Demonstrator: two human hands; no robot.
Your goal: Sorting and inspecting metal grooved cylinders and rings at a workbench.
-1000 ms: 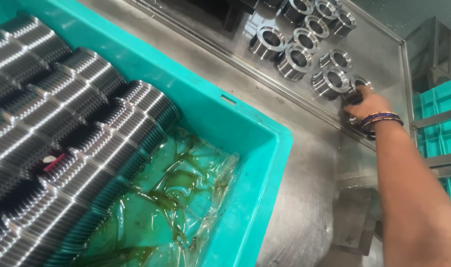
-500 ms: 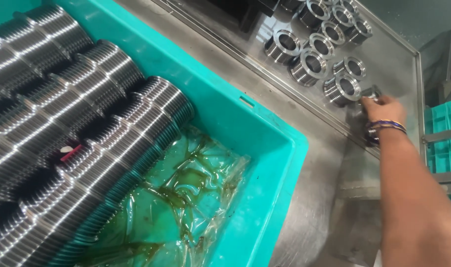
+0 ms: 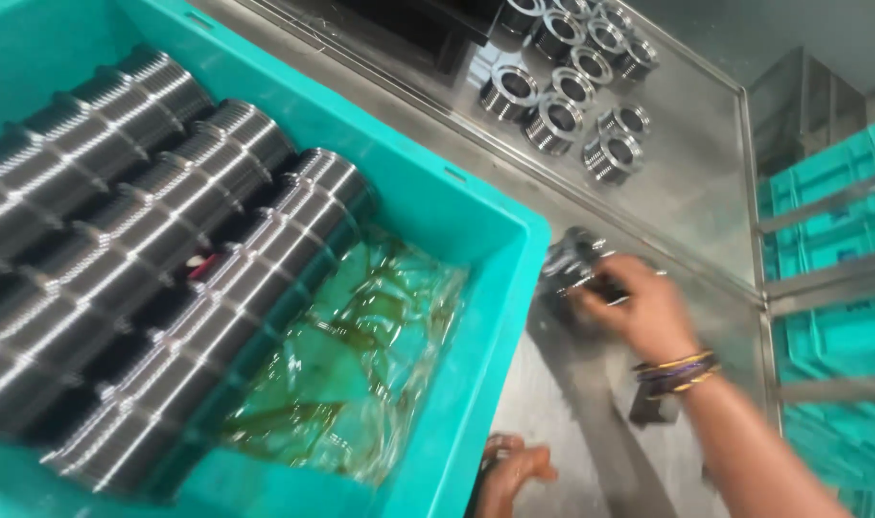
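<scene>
My right hand [image 3: 639,312], with thread bands on the wrist, grips a round threaded steel fitting [image 3: 570,269] and holds it over the steel bench just right of the teal crate [image 3: 476,288]. The fitting is motion-blurred. My left hand [image 3: 512,472] shows only its fingers at the bottom edge, by the crate's near right corner; what it holds is hidden. Inside the crate, several rows of threaded steel fittings [image 3: 150,269] lie stacked on a greenish oily plastic sheet [image 3: 361,374].
Several finished steel fittings [image 3: 571,86] stand upright on the shiny steel tray [image 3: 687,192] at the back right. Stacked teal crates in a metal rack [image 3: 830,288] fill the right edge. A dark machine opening sits at the top centre.
My right hand has pulled back from the tray of upright fittings toward the crate, now carrying one fitting. My left hand's fingers have come into view at the bottom.
</scene>
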